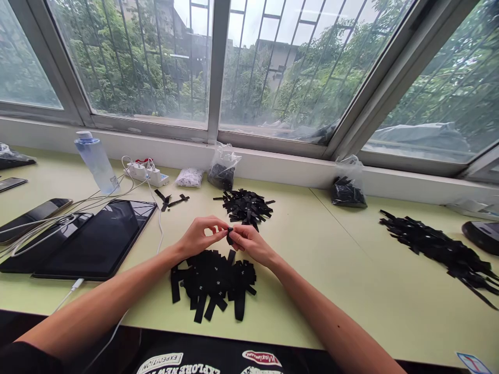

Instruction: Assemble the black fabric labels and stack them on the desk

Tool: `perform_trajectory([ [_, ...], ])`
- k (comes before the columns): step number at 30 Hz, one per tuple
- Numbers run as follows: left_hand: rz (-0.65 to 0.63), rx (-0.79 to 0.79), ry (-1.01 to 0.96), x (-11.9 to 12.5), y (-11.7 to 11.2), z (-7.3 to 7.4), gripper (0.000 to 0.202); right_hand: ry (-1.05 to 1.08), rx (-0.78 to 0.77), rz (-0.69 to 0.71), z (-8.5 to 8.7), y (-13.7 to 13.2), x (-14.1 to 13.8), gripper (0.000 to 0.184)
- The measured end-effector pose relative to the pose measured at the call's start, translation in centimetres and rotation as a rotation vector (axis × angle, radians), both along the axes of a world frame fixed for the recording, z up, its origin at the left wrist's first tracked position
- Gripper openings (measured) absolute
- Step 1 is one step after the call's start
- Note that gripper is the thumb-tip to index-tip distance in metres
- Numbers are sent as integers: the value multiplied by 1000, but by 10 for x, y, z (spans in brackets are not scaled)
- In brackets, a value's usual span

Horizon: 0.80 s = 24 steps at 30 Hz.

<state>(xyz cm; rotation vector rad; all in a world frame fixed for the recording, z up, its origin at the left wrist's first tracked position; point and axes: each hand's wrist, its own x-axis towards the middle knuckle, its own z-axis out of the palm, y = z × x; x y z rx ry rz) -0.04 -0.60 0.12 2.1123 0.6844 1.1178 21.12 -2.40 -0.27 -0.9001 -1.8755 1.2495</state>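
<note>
Between my left hand [205,234] and my right hand [249,242] is a small black fabric strip [230,238], pinched by the fingertips of both. It is held above the table, between two heaps. Just below my hands lies a pile of black strips [216,280], some bearing small white letters such as M. Beyond my hands sits another heap of black strips [246,205]. Fingers partly cover the held strip, so its full shape cannot be made out.
Tablets [105,239], cables and a water bottle [95,161] occupy the left side, near a power strip [146,174]. Plastic bags of black pieces [222,174] and a white packet [189,177] stand by the window sill. A long row of black strips [432,246] lies right.
</note>
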Motion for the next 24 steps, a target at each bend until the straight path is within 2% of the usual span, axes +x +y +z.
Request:
perform_trajectory([
  [7,32,-7,3,0,1,-1,18,65,-64,0,1,-1,-1,48],
  [13,63,9,0,1,1,-2,17,179,-95,-92,4,1,2,42],
  [16,49,8,2,1,1,-1,19,178,-103,-111,7,1,3,35],
  [24,2,-80,-36,2,3,-5,19,214,-118,-96,3,2,3,32],
])
